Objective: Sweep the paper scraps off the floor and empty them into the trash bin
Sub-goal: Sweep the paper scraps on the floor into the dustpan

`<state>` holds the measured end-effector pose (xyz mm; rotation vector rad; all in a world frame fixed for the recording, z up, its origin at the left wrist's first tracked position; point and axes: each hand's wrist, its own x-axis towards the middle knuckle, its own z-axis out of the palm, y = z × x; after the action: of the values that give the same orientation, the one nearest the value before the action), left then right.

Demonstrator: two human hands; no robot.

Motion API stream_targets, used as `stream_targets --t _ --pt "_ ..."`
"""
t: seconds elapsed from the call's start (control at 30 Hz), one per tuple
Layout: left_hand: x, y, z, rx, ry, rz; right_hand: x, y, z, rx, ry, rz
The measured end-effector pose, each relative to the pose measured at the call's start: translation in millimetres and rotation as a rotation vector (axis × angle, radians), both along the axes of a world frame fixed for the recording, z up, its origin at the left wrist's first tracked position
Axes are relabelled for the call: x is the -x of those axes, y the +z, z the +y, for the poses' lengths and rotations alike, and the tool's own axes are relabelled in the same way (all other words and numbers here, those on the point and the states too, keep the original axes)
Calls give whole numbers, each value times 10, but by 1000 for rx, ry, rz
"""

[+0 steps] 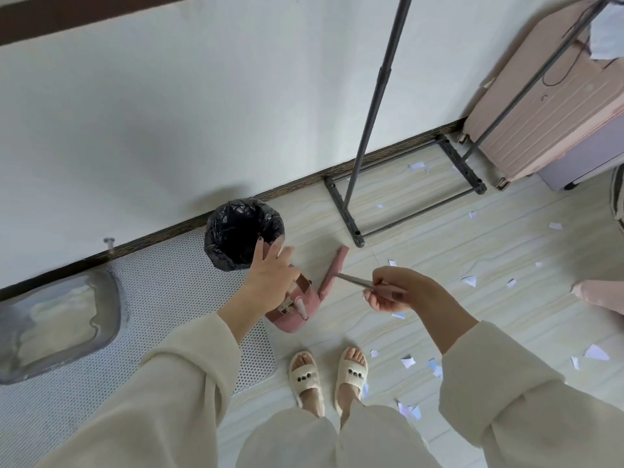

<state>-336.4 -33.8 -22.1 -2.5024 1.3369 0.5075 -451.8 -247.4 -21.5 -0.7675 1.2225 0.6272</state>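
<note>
Down on the pale tiled floor (439,251), seen from the head camera, white paper scraps (469,281) lie scattered to the right of the person's feet and out toward a grey clothes rack (401,201), with a few more just beside the right slipper. Against the dark skirting of the white wall (169,113) stands a trash bin (241,234) lined with a black bag, its mouth open upward. Just in front of the bin, on the floor, sits a pink dustpan (297,309), and a pink broom head (334,270) rests on the tiles just to its right. The left hand (270,273) reaches down over the dustpan's upright handle, near the bin's rim; its fingers are spread and mostly straight, and whether the thumb has closed on the handle cannot be told, since the hand hides that spot. The right hand (395,292) is curled round the thin broom handle (354,282), pinching it between thumb and fingers, the handle slanting down to the left toward the broom head. Both arms wear cream sleeves (189,366), and the feet stand in cream slippers (305,376) between the hands. A white perforated mat (162,292) lies to the left along the wall, bearing a grey tray (111,298). A pink suitcase (540,106) stands behind the rack at upper right.
</note>
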Motion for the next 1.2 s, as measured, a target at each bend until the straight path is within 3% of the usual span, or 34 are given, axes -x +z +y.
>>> stream_targets --t 0.27,0.43,0.53,0.57,0.67,0.83,1.03,1.2 --pt "57 -26 65 643 776 779 46 -132 112 18 51 -32" --pt "238 -125 -55 810 1068 785 118 -104 151 34 25 -56" --pt "359 -215 -129 893 1423 978 191 -99 167 51 12 -78" --pt "385 -228 -156 918 1457 962 219 -95 167 54 11 -81" --pt "404 -237 -178 1009 1503 789 302 -70 189 53 47 -66" --pt "330 -180 39 761 1265 543 345 -97 333 157 287 -71" --pt "583 -191 144 631 1075 394 410 -283 440 7 -7 -69" --pt "924 -211 -28 567 971 335 775 -414 272 44 -113 -40"
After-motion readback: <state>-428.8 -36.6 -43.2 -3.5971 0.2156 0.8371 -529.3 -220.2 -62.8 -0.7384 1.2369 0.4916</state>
